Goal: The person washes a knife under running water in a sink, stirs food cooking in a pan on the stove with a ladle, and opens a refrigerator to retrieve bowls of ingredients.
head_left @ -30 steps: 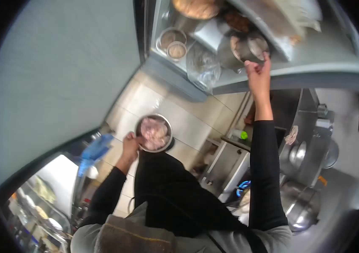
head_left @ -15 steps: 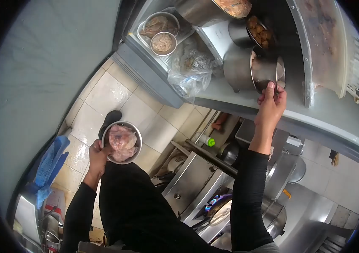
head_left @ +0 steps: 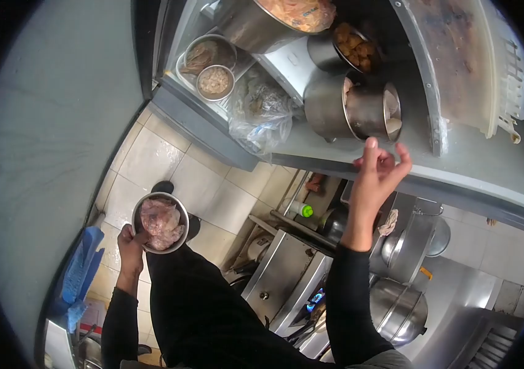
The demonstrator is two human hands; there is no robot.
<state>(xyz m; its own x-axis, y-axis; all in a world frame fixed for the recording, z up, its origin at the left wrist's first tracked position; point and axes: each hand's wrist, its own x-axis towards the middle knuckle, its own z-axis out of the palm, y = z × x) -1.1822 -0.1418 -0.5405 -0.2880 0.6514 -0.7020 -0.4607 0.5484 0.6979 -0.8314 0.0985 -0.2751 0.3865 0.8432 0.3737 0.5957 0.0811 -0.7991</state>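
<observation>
My left hand (head_left: pixel 130 251) grips the rim of a round metal bowl (head_left: pixel 184 216), low on the left above the tiled floor. Inside the bowl lies pinkish raw meat (head_left: pixel 161 222), seemingly in clear plastic. My right hand (head_left: pixel 371 194) is raised at the fridge's front edge, empty, its thumb and fingers apart. Just beyond its fingertips a metal pot (head_left: pixel 371 114) holding pale pieces sits partly in the mouth of a larger metal pot (head_left: pixel 326 112). The contents of the larger pot are mostly hidden.
On the shelf stand a pot of brown chunks (head_left: pixel 353 48), a big pot of orange food (head_left: pixel 299 12), small bowls (head_left: pixel 216 82) and a plastic bag (head_left: pixel 262 111). The grey door (head_left: pixel 59 154) hangs at left. Below right, a burner flame (head_left: pixel 315 299) is lit near a lidded pot (head_left: pixel 398 310).
My right hand has let go of the smaller pot's rim and drawn back from it, its fingers spreading. The left hand still holds the bowl. The whole view has shifted slightly.
</observation>
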